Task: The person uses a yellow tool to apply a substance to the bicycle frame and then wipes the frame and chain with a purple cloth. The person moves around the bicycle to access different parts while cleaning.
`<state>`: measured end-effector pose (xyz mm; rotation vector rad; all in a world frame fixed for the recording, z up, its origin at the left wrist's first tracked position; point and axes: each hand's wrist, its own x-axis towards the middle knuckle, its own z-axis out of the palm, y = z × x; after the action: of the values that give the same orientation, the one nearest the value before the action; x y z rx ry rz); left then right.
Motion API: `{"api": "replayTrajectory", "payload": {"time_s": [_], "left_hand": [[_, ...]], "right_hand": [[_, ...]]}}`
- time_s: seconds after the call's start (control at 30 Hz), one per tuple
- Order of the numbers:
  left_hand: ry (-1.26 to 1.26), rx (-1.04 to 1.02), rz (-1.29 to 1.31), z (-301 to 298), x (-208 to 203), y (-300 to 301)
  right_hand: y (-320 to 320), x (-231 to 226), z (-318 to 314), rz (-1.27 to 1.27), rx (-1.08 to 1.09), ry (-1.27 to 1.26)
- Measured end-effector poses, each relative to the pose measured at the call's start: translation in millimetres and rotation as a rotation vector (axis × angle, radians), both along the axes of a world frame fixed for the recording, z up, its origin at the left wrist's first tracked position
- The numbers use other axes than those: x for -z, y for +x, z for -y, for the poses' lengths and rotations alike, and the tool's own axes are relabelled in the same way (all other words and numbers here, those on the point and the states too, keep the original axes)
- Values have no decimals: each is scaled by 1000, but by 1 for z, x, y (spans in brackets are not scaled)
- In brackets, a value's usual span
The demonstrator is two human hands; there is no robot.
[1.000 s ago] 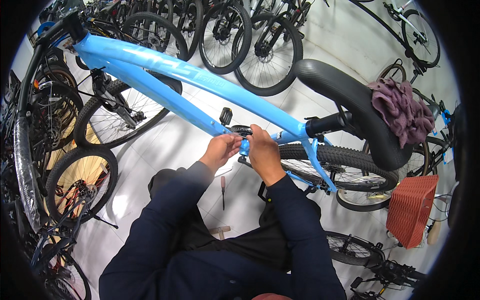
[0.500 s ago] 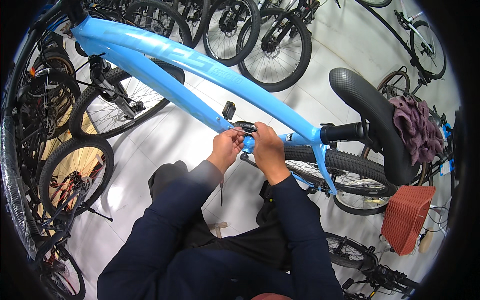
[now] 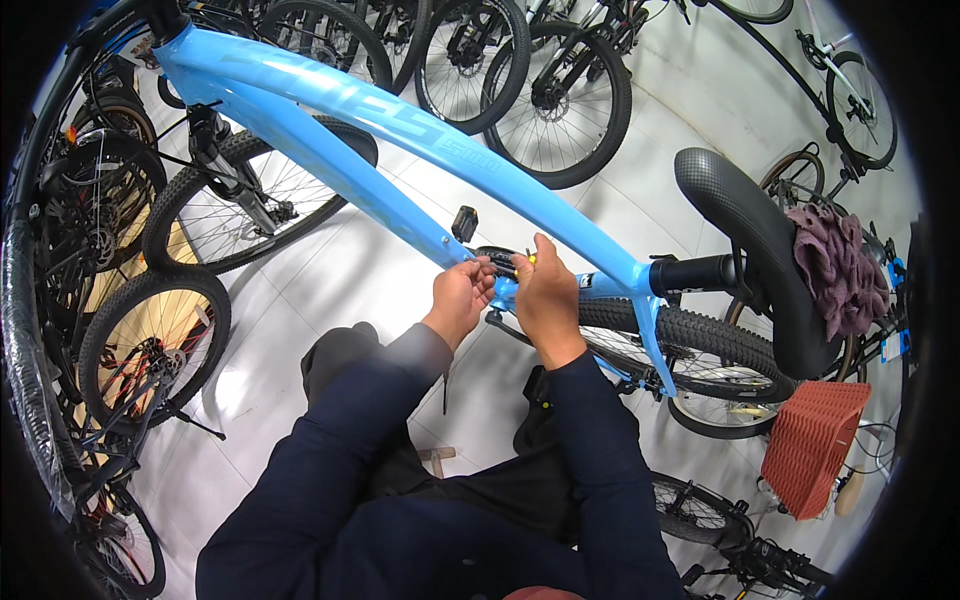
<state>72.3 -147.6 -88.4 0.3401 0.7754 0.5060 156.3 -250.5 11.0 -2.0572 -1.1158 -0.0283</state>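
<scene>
A blue bicycle frame (image 3: 400, 125) stretches across in front of me, from the upper left to the black saddle (image 3: 735, 230) at the right. Low on the frame, by the crank area, both hands work close together. My left hand (image 3: 460, 300) is closed in a pinch at the lower end of the down tube; what its fingertips hold is too small to name. Just right of it, my right hand (image 3: 548, 305) grips a small thing with yellow and dark parts (image 3: 532, 258), mostly hidden by the fingers. The chainring (image 3: 493, 252) shows partly behind the fingertips, and a black pedal (image 3: 464, 223) sticks up beyond.
A purple cloth (image 3: 840, 268) hangs over the saddle's rear. Parked bicycles line the far side and the left, with a front wheel (image 3: 155, 350) near. A red-brown basket (image 3: 815, 445) stands at the right. A wooden-looking T-shaped piece (image 3: 436, 458) lies between my legs.
The yellow parts now show in my right hand, whose thumb and finger have shifted apart. The thin strip seen between the hands no longer shows clearly. The whole view has shifted slightly.
</scene>
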Motion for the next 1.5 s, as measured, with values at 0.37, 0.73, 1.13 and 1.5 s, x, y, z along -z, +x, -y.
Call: {"api": "replayTrajectory", "payload": {"time_s": [0.37,0.73,1.13,1.5], "left_hand": [[3,1,11,0,4,4],[6,15,8,-2,4,4],[15,9,9,-1,3,5],[25,16,14,-1,5,4]], "right_hand": [[-2,2,7,161,93,-223],[-1,6,-4,194,124,-110],[-1,-2,2,119,110,-314],[1,3,5,60,54,-133]]}}
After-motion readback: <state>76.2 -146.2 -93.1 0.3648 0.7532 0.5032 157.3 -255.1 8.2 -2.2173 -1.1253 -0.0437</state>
